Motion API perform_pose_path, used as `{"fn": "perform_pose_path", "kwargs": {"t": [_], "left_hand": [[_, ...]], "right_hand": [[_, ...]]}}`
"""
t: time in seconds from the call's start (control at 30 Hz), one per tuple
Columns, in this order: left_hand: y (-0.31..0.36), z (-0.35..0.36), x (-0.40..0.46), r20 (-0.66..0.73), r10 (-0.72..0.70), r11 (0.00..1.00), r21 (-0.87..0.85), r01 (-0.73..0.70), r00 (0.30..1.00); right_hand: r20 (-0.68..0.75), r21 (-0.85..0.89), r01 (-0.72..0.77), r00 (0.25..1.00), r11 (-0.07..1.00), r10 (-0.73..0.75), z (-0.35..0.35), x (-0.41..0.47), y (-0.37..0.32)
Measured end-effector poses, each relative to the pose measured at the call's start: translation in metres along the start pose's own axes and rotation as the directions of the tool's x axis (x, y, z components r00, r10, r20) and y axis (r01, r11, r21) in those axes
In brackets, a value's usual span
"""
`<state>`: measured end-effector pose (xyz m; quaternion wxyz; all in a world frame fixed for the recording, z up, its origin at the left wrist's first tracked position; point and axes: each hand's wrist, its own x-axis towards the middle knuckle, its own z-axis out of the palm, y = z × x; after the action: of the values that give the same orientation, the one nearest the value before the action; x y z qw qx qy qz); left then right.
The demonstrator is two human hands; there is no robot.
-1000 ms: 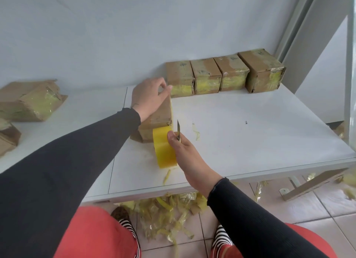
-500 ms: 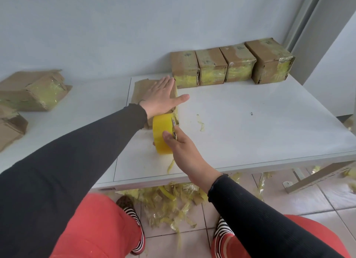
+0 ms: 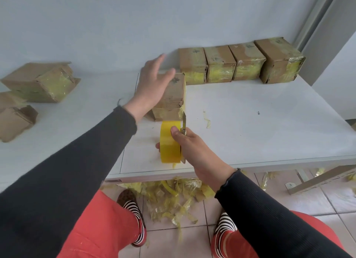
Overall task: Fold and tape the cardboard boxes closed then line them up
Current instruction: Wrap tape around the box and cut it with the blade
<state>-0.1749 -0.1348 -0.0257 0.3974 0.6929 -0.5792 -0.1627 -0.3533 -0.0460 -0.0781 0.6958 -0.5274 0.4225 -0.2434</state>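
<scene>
From the head camera, you sit at a white table with one cardboard box standing in front of you, your left hand over its top with the fingers straight and spread; the hand is blurred, and whether the palm touches the cardboard cannot be told. Just nearer you than the box, your right hand grips a yellow tape roll standing on edge on the table, thumb curled over its rim, and pinches a thin knife against the roll's right face, blade pointing up toward the box's near right corner. A strip of yellow tape runs down that right edge of the box. Beyond the box and to its right, four taped boxes stand side by side in a row against the wall, the nearest of them just behind the box's far right corner and the farthest turned slightly out of line. Well to the left of the box, three more cartons lie loosely on the table, flaps open or crumpled. A curl of tape scrap lies on the table to the right of the box. Below the table edge nearest you, a heap of yellow tape offcuts covers the tiled floor between your striped socks, and a metal bracket lies on the tiles to the right.
</scene>
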Motion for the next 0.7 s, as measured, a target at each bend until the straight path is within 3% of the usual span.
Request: {"fn": "perform_pose_path", "kwargs": {"t": [0.07, 0.17, 0.27, 0.37, 0.53, 0.63, 0.7], "left_hand": [[-0.003, -0.007, -0.04, -0.021, -0.129, 0.991, 0.015, 0.13, 0.991], [-0.013, -0.007, -0.098, 0.258, -0.382, 0.924, 0.073, 0.376, 0.887], [-0.019, -0.006, -0.11, 0.429, -0.472, 0.809, -0.136, 0.571, 0.77], [-0.015, -0.004, -0.108, 0.491, -0.436, 0.716, -0.319, 0.621, 0.754], [-0.014, 0.005, -0.11, 0.435, -0.436, 0.614, -0.497, 0.613, 0.788], [-0.015, 0.007, -0.11, 0.421, -0.436, 0.571, -0.553, 0.607, 0.795], [-0.015, 0.009, -0.11, 0.415, -0.436, 0.548, -0.582, 0.601, 0.799]], "right_hand": [[-0.008, -0.074, -0.027, 1.0, 0.997, 0.026, -0.001, 0.003, 0.0], [-0.018, -0.136, -0.012, 1.0, 0.991, 0.01, -0.011, 0.003, -0.005], [-0.147, -0.416, 0.06, 0.98, 0.907, -0.133, -0.033, 0.011, -0.017], [-0.171, -0.679, 0.107, 0.939, 0.726, -0.299, -0.049, 0.022, -0.029], [-0.04, -0.848, 0.145, 0.942, 0.51, -0.334, -0.052, 0.031, -0.042], [-0.042, -0.926, 0.104, 0.927, 0.364, -0.373, -0.051, 0.037, -0.043], [-0.05, -0.939, 0.09, 0.919, 0.331, -0.391, -0.051, 0.04, -0.045]]}}
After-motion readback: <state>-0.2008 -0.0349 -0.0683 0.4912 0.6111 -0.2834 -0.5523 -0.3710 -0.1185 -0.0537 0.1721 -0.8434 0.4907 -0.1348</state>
